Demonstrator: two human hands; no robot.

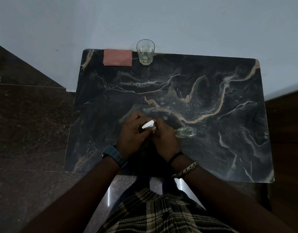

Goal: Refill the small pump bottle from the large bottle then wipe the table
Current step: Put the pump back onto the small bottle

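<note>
Both of our hands meet near the bench's centre, at about 7 o'clock from its middle: the left hand (134, 132) and right hand (163, 135) are closed together around the small pump bottle, of which we see only the white pump head (148, 124). Just beside the right hand at 3 o'clock stands a clear bottle (185, 132) seen from above. Far off at 12 o'clock, along the marbled bench (212, 98) edge, sit a glass (145, 52) and, touching at its 9 o'clock, a folded pink cloth (118, 57).
</note>
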